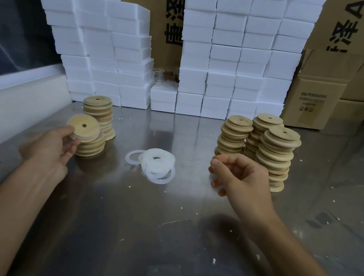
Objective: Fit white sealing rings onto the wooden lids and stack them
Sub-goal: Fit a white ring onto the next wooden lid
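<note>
Two bare forearms reach in from the near edge over a steel table (159, 231) flecked with white crumbs. The landmark here is the small heap of white sealing rings (155, 166) lying on the table between the hands, with one loose ring (133, 157) flat just to its left.

Left of that heap, the left hand (52, 151) pinches a wooden lid (83, 128) between thumb and fingers. A translucent ring sits around the lid's rim, and the lid is tilted over a short stack of lids (90, 146); whether it touches the stack cannot be told. Just behind that short stack stands a taller stack of ringed lids (99, 111).

Right of the heap, the right hand (240, 176) hovers above the table with its fingers loosely curled. They hold nothing that can be seen, though motion blur softens the fingertips.

Beyond the right hand, right and behind the heap, rise three tall stacks of bare wooden lids (272, 158), close together and leaning a little.

Farther back from the heap, white foam blocks (226, 60) are piled in walls along the rear of the table. Behind and right of them stand cardboard cartons (314, 98) printed with dark characters.
</note>
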Motion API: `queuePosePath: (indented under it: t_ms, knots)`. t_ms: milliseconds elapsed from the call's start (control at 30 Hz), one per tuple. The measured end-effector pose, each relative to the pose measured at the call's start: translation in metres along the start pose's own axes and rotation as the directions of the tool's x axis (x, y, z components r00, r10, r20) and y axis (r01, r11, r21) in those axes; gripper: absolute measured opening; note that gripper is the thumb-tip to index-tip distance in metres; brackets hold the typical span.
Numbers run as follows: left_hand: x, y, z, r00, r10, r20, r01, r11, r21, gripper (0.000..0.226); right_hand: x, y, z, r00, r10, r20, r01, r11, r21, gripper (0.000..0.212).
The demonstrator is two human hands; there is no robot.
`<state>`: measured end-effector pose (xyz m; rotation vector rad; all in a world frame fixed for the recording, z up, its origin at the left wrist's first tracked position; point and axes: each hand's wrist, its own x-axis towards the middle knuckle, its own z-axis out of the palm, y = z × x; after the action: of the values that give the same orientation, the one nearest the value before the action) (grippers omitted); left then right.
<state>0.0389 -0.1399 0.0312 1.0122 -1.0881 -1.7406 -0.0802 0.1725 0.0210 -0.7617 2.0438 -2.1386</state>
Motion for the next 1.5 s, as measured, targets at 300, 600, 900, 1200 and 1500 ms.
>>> queuePosePath:
  t_ms: [300, 600, 900, 1200, 1500]
  knots:
    - [-0.002, -0.004, 0.004, 0.997, -0.061, 0.039, 0.067, 0.983, -0.17, 0.018, 0.0, 0.0, 0.0, 1.0, 0.002, -0.001, -0.002, 1.0, -0.013, 0.002]
    - [-0.018, -0.021, 0.006, 0.695, 0.69, 0.203, -0.603, 0.406, 0.687, 0.024, -0.002, 0.001, 0.0, 1.0, -0.022, 0.007, 0.023, 0.999, -0.031, 0.002]
    - [-0.01, -0.036, 0.0, 0.687, 0.555, 0.47, -0.591, 0.051, 0.805, 0.052, 0.008, 0.003, -0.016, 0.902, -0.365, -0.232, 0.261, 0.886, -0.383, 0.008]
    - [-0.025, -0.039, 0.005, 0.531, 0.689, 0.494, -0.668, -0.018, 0.744, 0.035, 0.03, 0.005, -0.048, 0.763, -0.527, -0.373, 0.176, 0.726, -0.665, 0.045]
    - [-0.054, -0.051, 0.027, 0.273, 0.637, 0.721, -0.878, -0.141, 0.458, 0.016, 0.046, 0.014, -0.062, 0.824, -0.422, -0.378, 0.041, 0.71, -0.703, 0.037]
